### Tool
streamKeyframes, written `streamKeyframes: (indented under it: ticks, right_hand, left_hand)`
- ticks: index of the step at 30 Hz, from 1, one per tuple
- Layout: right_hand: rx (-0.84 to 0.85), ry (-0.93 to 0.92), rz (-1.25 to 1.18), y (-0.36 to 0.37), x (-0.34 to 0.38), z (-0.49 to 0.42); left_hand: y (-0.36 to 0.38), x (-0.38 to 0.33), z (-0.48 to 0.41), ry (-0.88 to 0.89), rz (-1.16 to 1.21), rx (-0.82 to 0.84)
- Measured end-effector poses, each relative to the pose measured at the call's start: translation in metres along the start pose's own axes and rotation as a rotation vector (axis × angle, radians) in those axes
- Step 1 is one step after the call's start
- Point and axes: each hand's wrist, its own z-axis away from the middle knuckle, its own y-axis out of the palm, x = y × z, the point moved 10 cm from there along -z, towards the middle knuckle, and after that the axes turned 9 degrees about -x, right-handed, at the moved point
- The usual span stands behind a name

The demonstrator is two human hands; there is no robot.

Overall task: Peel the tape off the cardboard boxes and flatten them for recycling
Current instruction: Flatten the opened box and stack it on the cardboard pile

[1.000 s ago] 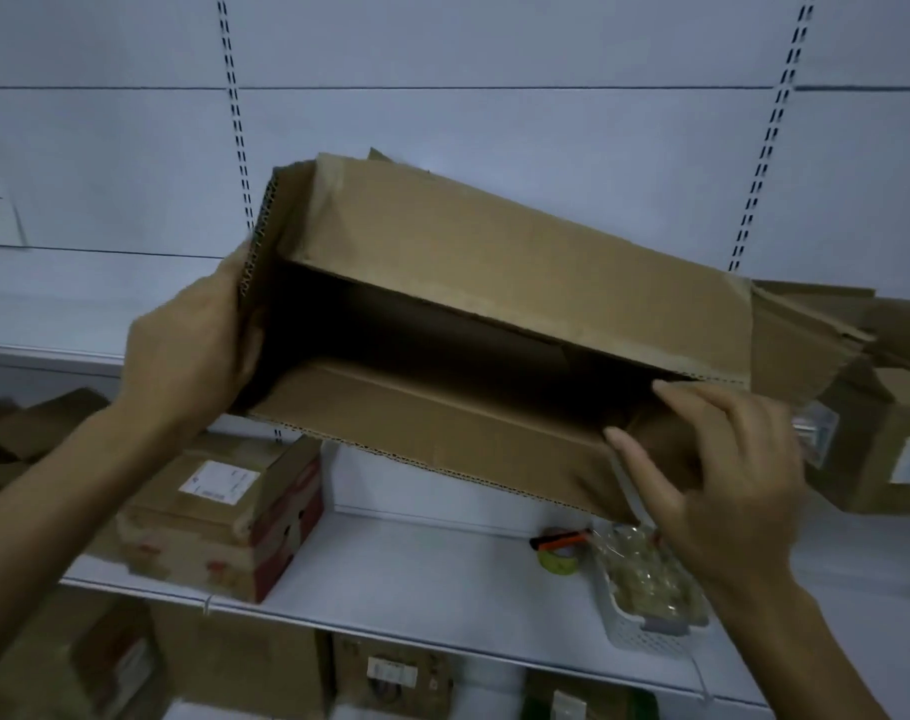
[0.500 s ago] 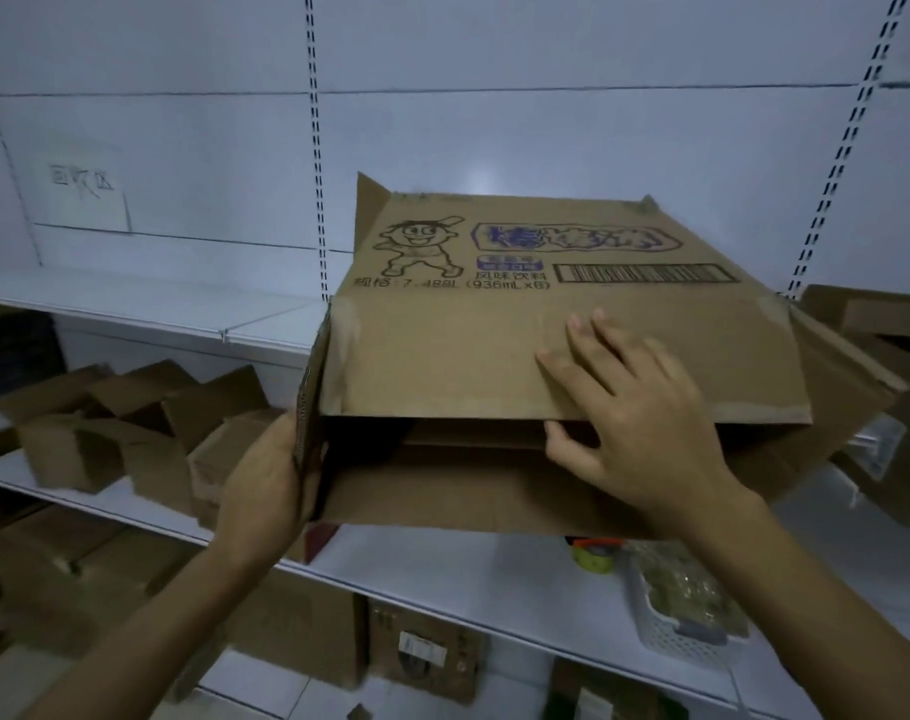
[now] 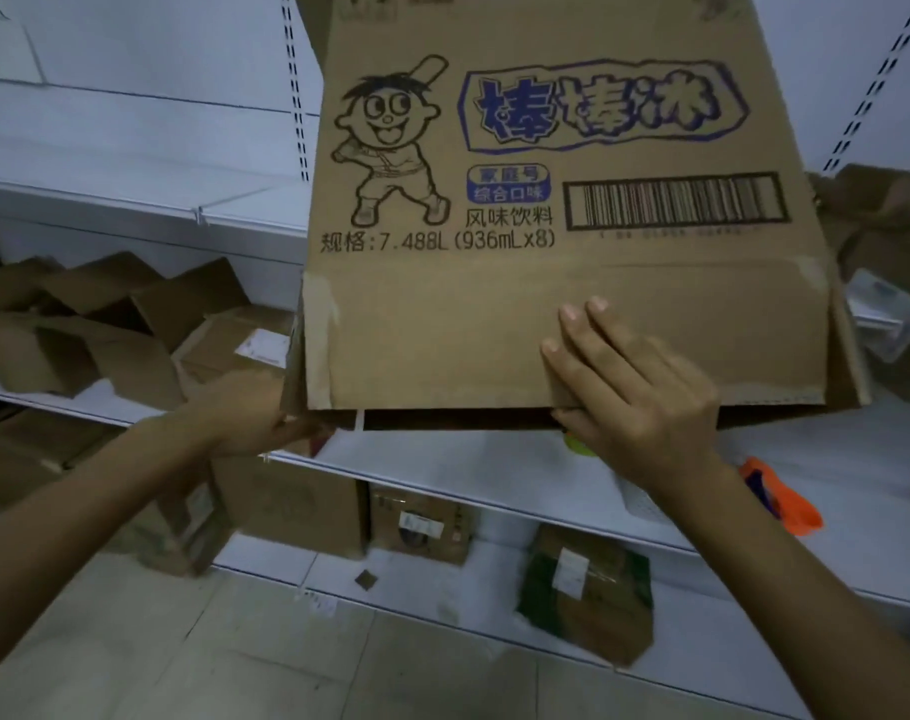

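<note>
Head view: cardboard box [image 3: 442, 330] faces camera, long axis left-right.

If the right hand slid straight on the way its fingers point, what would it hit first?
The right hand lies on the cardboard box; going on, its fingers would likely first cross the flap's crease, then the printed size text.

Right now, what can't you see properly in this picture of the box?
Head view:
Cardboard box top: cut off by the upper frame edge.
Box inside: hidden by its printed face.
Left grip fingers: hidden behind the box corner.
Digits under the barcode: too blurred to read.
Orange thing at right: blurred, can't identify.
</note>
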Motion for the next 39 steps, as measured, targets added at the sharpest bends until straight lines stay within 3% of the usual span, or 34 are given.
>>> streamKeyframes:
  ticks: [2,5,7,9,11,13,16,22,26,28,31,32,33,36,39]
  right_hand:
    - [-0.006,0.018,0.037,-0.003,0.006,0.007]
    - [0.011,0.048,0.038,-0.005,0.014,0.017]
    - [0.040,0.061,0.021,0.000,0.023,0.028]
    - [0.086,0.064,0.014,0.009,0.030,0.045]
    - [0.132,0.098,0.054,0.014,0.028,0.061]
    - [0.136,0.145,0.076,0.012,0.024,0.070]
    - [0.163,0.187,0.055,0.011,0.020,0.078]
    - [0.174,0.536,0.215,-0.007,-0.050,0.063]
    - [0.117,1.079,0.070,-0.024,-0.084,0.068]
    - [-0.074,1.437,-0.110,-0.033,-0.085,0.089]
    - [-0.498,2.173,-0.610,-0.014,-0.058,0.135]
    - [-0.601,2.307,-0.744,-0.005,-0.050,0.137]
    - [-0.627,2.363,-0.822,0.003,-0.047,0.134]
    - [-0.458,2.378,-0.804,0.022,-0.055,0.122]
    - [-0.388,2.315,-0.738,0.029,-0.109,0.091]
  left_hand:
    - [-0.018,0.008,-0.011,-0.047,0.233,-0.038]
    - [-0.040,0.030,-0.021,-0.307,1.072,-0.138]
    - [-0.062,0.020,-0.026,-0.354,1.227,-0.236]
    - [-0.097,0.002,-0.029,-0.271,1.108,-0.457]
    - [-0.150,-0.019,-0.030,-0.090,0.677,-0.779]
    - [-0.189,-0.055,-0.048,0.154,0.282,-0.922]
    - [-0.212,-0.075,-0.110,0.255,0.141,-0.829]
    - [-0.232,-0.050,-0.182,0.000,0.196,-0.624]
    - [-0.228,-0.037,-0.164,-0.170,0.346,-0.743]
    - [-0.229,-0.035,-0.153,-0.191,0.329,-0.814]
    - [-0.229,-0.035,-0.138,-0.170,0.321,-0.852]
    - [-0.227,-0.033,-0.132,-0.168,0.343,-0.862]
    - [-0.225,-0.031,-0.127,-0.166,0.374,-0.864]
    - [-0.213,-0.026,-0.108,-0.150,0.367,-0.836]
    - [-0.181,-0.018,-0.098,-0.128,0.435,-0.647]
